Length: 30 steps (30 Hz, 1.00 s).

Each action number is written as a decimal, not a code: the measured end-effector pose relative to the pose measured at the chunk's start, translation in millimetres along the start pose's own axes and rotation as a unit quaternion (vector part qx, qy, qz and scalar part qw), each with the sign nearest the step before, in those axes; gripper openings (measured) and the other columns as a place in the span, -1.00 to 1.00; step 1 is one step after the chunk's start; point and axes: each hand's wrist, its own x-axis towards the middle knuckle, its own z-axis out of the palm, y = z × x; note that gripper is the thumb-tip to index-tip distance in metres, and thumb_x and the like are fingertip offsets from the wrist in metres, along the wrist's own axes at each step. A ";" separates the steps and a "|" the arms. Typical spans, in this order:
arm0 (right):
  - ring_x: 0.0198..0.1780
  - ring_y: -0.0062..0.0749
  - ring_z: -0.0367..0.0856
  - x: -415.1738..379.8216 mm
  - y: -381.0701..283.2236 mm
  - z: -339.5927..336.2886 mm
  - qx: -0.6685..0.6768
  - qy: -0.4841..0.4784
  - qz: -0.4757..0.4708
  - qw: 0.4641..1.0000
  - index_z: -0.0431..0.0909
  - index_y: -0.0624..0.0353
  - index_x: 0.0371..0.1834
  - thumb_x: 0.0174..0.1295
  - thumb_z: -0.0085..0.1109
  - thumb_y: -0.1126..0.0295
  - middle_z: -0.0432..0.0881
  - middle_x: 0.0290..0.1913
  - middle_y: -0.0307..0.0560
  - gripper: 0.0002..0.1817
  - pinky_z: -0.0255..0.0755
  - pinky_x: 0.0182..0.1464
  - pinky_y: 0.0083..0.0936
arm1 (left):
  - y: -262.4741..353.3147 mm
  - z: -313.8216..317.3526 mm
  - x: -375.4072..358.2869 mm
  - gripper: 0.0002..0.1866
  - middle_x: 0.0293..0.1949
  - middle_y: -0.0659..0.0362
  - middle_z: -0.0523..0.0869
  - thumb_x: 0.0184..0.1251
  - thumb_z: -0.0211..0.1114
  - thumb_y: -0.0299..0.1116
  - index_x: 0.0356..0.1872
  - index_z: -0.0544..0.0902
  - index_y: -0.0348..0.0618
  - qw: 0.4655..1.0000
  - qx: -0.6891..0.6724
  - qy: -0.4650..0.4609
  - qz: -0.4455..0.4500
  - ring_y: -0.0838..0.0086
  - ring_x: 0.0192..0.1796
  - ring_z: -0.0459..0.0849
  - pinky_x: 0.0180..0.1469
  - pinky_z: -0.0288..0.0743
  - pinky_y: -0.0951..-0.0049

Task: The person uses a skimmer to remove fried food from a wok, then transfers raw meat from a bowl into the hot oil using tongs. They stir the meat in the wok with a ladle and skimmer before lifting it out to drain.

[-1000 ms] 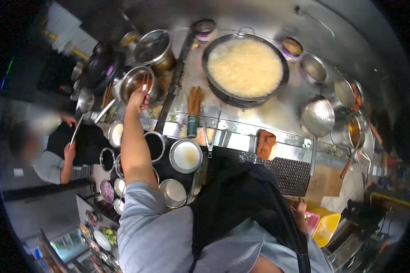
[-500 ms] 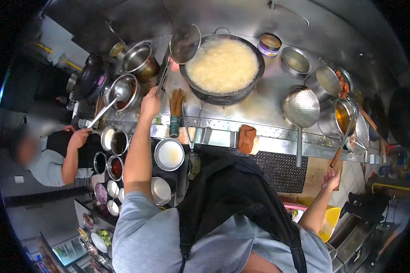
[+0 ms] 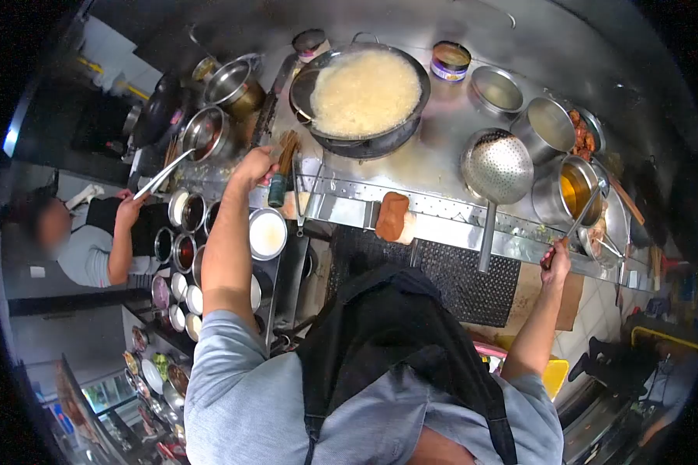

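Note:
My right hand (image 3: 554,261) is closed around the wooden grip of a ladle (image 3: 578,218). Its metal shaft slants up to the steel pot (image 3: 547,198) of orange liquid, where I cannot make out its head. My left hand (image 3: 254,166) is a fist beside a bamboo brush (image 3: 287,159) with a green-wrapped grip. What the fist holds, if anything, is hidden. Up and to the right of it stands a large wok (image 3: 399,133) full of pale, frothy liquid. Between the two hands a perforated skimmer (image 3: 497,167) rests with its handle over the counter edge.
A brown cloth (image 3: 392,217) lies on the counter's front ledge. Steel pots (image 3: 549,128) and a bowl (image 3: 496,89) stand to the right, an open can (image 3: 450,60) behind. Several sauce containers are on the left. A co-worker (image 3: 93,244) there holds a long-handled ladle (image 3: 163,172).
My right hand has gone from open below the ladle to closed on its grip. The round dark utensil that my left hand held beside the wok is no longer raised there. The view has shifted.

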 end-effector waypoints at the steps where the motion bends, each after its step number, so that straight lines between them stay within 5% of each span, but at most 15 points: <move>1: -0.65 -0.65 0.36 -1.5 -1.8 1.5 -0.003 -0.003 0.004 1.000 0.47 -0.03 -0.17 0.30 0.11 0.30 0.39 -0.58 -0.39 -0.90 0.25 -0.68 -0.64 | 0.2 3.2 -0.7 -0.87 -0.64 0.35 0.46 0.33 0.05 -0.44 -0.21 0.56 -0.04 0.999 -0.025 -0.019 -0.017 0.64 -0.73 0.33 -0.73 0.23 0.54; 5: -0.67 -0.69 0.35 -18.6 -0.7 -0.2 -0.014 -0.017 -0.050 0.999 0.47 0.01 -0.08 0.32 0.08 0.34 0.40 -0.58 -0.38 -0.86 0.21 -0.72 -0.69 | 2.0 29.1 -2.8 -0.81 -0.58 0.38 0.48 0.39 0.03 -0.42 -0.04 0.49 0.03 0.993 -0.093 -0.057 -0.045 0.67 -0.69 0.33 -0.68 0.23 0.57; 6: -0.68 -0.71 0.34 -27.5 0.9 -0.5 -0.028 -0.030 -0.076 0.996 0.47 0.02 -0.05 0.33 0.06 0.36 0.40 -0.58 -0.38 -0.84 0.20 -0.73 -0.72 | -7.2 29.5 9.6 -0.63 -0.55 0.36 0.49 0.38 0.03 -0.43 0.20 0.40 0.00 0.988 -0.106 -0.097 -0.050 0.65 -0.66 0.33 -0.66 0.22 0.57; 7: -0.68 -0.71 0.34 -42.9 0.3 2.9 -0.026 -0.028 -0.080 0.996 0.47 0.02 -0.05 0.33 0.06 0.36 0.40 -0.58 -0.38 -0.84 0.20 -0.73 -0.72 | -9.8 35.2 11.1 -0.63 -0.55 0.36 0.49 0.38 0.03 -0.43 0.20 0.40 0.00 0.988 -0.106 -0.099 -0.045 0.65 -0.66 0.33 -0.66 0.22 0.57; 10: -0.69 -0.66 0.34 -84.5 5.9 12.5 -0.037 -0.069 -0.148 0.986 0.42 0.22 0.13 0.35 0.04 0.40 0.41 -0.56 -0.30 -0.69 0.22 -0.70 -0.71 | -20.2 46.8 18.8 -0.32 -0.57 0.34 0.47 0.37 0.03 -0.46 0.49 0.01 -0.18 0.981 -0.166 -0.102 -0.020 0.63 -0.66 0.33 -0.65 0.23 0.56; 20: -0.62 -0.63 0.43 -205.6 31.1 130.3 -0.147 -0.167 -0.228 0.948 0.37 0.23 0.12 0.27 -0.04 0.51 0.44 -0.50 -0.25 -0.67 0.31 -0.63 -0.67 | -46.1 45.3 -20.2 -0.36 -0.58 0.28 0.47 0.34 -0.02 -0.55 0.44 0.05 -0.28 0.941 -0.318 -0.118 0.023 0.61 -0.72 0.30 -0.70 0.19 0.56; 26: -0.67 -0.53 0.43 -240.3 51.4 243.6 -0.139 -0.285 -0.155 0.936 0.19 0.37 0.34 0.23 -0.01 0.54 0.48 -0.49 -0.16 -0.44 0.35 -0.65 -0.56 | -65.2 36.8 -38.0 -0.41 -0.59 0.29 0.45 0.37 0.04 -0.50 0.41 0.12 -0.33 0.949 -0.290 -0.107 0.066 0.62 -0.72 0.29 -0.71 0.17 0.55; 29: -0.68 -0.51 0.44 -239.9 60.4 298.4 -0.192 -0.327 -0.176 0.909 0.24 0.35 0.29 0.24 0.00 0.52 0.46 -0.52 -0.19 -0.49 0.36 -0.63 -0.52 | -70.2 37.2 -43.1 -0.79 -0.60 0.30 0.45 0.39 0.05 -0.48 0.00 0.47 -0.17 0.946 -0.304 -0.089 0.074 0.61 -0.73 0.29 -0.70 0.20 0.54; 30: -0.68 -0.52 0.45 -246.0 60.3 316.7 -0.241 -0.321 -0.202 0.894 0.30 0.33 0.24 0.22 -0.01 0.50 0.47 -0.55 -0.20 -0.52 0.37 -0.63 -0.52 | -68.7 36.4 -44.2 -0.75 -0.60 0.29 0.45 0.37 0.05 -0.51 0.04 0.43 -0.21 0.946 -0.299 -0.092 0.079 0.61 -0.72 0.30 -0.70 0.19 0.54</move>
